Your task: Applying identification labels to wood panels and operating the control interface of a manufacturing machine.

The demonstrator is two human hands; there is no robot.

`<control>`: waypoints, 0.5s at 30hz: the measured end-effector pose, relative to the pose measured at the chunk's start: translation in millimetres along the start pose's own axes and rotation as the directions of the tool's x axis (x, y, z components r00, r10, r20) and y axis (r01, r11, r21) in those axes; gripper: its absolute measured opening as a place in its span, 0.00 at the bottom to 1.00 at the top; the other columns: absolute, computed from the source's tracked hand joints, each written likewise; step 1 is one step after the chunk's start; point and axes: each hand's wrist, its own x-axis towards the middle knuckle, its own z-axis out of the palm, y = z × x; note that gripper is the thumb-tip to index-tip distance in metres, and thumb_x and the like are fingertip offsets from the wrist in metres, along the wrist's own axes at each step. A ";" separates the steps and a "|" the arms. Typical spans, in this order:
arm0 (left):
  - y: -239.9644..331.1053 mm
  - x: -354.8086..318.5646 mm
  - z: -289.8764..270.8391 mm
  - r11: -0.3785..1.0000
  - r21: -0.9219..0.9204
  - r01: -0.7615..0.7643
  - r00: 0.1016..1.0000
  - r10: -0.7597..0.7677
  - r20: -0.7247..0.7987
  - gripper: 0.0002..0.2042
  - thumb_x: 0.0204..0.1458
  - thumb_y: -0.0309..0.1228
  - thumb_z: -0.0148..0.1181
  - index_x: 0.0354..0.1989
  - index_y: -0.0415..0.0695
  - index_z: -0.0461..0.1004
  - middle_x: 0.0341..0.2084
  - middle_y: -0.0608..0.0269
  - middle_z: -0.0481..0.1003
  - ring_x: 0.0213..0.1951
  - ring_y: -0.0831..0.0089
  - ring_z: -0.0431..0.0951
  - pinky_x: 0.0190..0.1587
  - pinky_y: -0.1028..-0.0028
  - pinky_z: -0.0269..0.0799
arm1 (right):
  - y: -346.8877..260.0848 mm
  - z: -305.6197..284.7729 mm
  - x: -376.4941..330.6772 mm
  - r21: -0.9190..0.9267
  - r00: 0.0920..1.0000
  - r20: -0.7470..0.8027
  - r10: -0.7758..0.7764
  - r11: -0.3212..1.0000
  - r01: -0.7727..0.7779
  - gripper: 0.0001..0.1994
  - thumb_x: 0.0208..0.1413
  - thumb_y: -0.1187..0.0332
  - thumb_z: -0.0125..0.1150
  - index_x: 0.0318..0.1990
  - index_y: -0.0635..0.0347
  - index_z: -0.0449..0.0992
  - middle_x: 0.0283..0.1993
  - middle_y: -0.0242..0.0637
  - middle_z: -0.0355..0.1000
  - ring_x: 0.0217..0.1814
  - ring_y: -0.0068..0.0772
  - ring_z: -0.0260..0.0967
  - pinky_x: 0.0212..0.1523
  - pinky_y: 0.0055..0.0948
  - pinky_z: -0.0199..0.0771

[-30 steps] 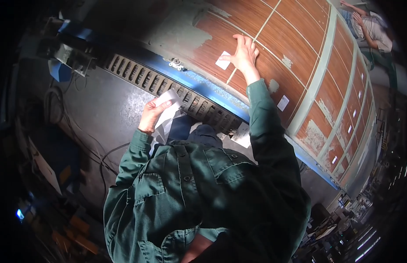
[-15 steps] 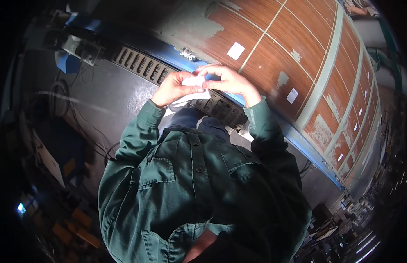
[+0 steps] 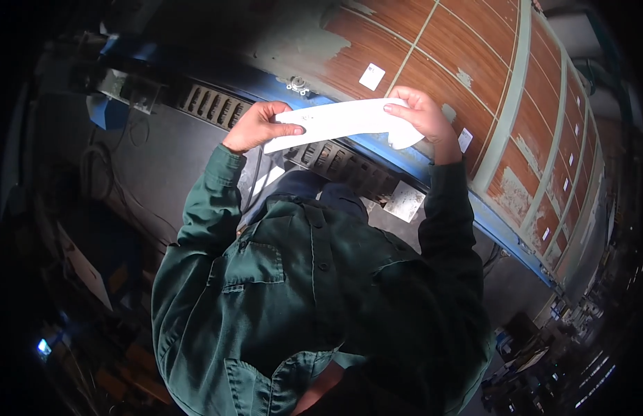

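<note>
A long white paper strip (image 3: pixel 342 119) is stretched between my two hands in front of me. My left hand (image 3: pixel 255 129) pinches one end, with the thumb on top and the strip's corner hanging below it. A small dark mark shows on the paper beside that thumb. My right hand (image 3: pixel 427 120) grips the other end, where the strip curls over into a loose loop. Beyond it lie brown wood-grain panels (image 3: pixel 439 73), with small white labels (image 3: pixel 371 77) stuck on them and grey patches here and there.
A blue rail (image 3: pixel 488 225) runs along the near edge of the panels. Below it is a slotted metal strip (image 3: pixel 342 163). A metal fitting (image 3: pixel 298 86) sits on the rail. Cables (image 3: pixel 103 166) lie on the grey floor at the left, near a blue box-shaped part (image 3: pixel 108 114).
My hands were close together around the bunched white paper. Now they are apart, the right one moved right, and the strip is drawn out between them.
</note>
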 end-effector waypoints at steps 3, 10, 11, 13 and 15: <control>2.3 -1.1 -2.1 1.000 0.019 -0.002 1.000 0.003 -0.011 0.10 0.43 0.28 0.68 0.33 0.38 0.76 0.26 0.67 0.77 0.28 0.83 0.74 0.33 0.82 0.69 | 0.2 -0.5 1.2 -0.120 1.000 -0.005 -0.014 0.993 0.013 0.04 0.53 0.71 0.58 0.33 0.59 0.71 0.29 0.28 0.70 0.30 0.16 0.66 0.31 0.17 0.65; 8.4 4.3 10.0 0.997 0.063 -0.054 0.996 0.049 0.075 0.09 0.43 0.27 0.67 0.32 0.38 0.75 0.25 0.69 0.76 0.28 0.85 0.74 0.32 0.83 0.69 | -9.4 85.1 35.4 -0.480 0.940 0.158 -0.301 0.809 0.339 0.09 0.51 0.64 0.59 0.36 0.59 0.73 0.32 0.33 0.72 0.39 0.26 0.65 0.57 0.30 0.49; 5.8 4.3 7.9 0.994 0.093 -0.053 0.996 0.045 0.080 0.09 0.43 0.26 0.67 0.33 0.39 0.75 0.25 0.69 0.76 0.28 0.85 0.73 0.32 0.83 0.69 | -13.3 82.6 41.8 -0.511 0.945 0.277 -0.173 0.807 0.297 0.09 0.51 0.65 0.60 0.34 0.60 0.73 0.30 0.30 0.71 0.36 0.23 0.65 0.50 0.27 0.58; -0.2 2.1 -0.1 0.997 0.068 -0.028 0.997 0.022 0.080 0.10 0.43 0.26 0.67 0.33 0.38 0.75 0.26 0.69 0.76 0.28 0.85 0.74 0.33 0.83 0.69 | -8.0 75.7 40.5 -0.413 0.971 0.205 -0.125 0.888 0.201 0.08 0.51 0.66 0.60 0.33 0.61 0.73 0.29 0.28 0.70 0.34 0.20 0.65 0.45 0.24 0.61; -7.7 -1.1 -9.7 0.999 0.035 0.000 0.998 -0.003 0.061 0.10 0.43 0.26 0.67 0.34 0.38 0.75 0.26 0.68 0.76 0.29 0.84 0.74 0.34 0.82 0.70 | -2.0 63.4 37.9 -0.295 0.991 0.123 -0.060 0.951 0.095 0.05 0.52 0.71 0.59 0.32 0.63 0.72 0.28 0.26 0.69 0.31 0.13 0.63 0.31 0.17 0.63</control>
